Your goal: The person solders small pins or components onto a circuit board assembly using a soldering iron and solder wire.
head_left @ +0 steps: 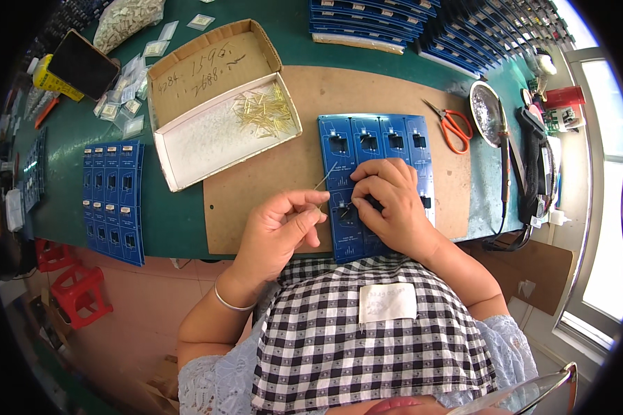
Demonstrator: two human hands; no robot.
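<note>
A blue circuit board panel (pixel 340 181) with rows of black square parts lies on a brown cardboard sheet (pixel 239 183) in front of me. My left hand (pixel 277 228) is just off the panel's left edge, thumb and index finger pinched on a thin metal pin (pixel 325 177) that slants up over the board. My right hand (pixel 394 207) rests over the middle of the panel with its fingers curled together and closed near one of the black parts. Whatever is between those fingertips is hidden.
Beyond my left hand stands a shallow carton (pixel 194 155) with brass-coloured pins (pixel 263 114). Orange-handled scissors (pixel 455 130) and a soldering iron (pixel 504 131) lie at right. Another blue panel (pixel 114 200) is at left; blue board stacks (pixel 367 24) stand behind.
</note>
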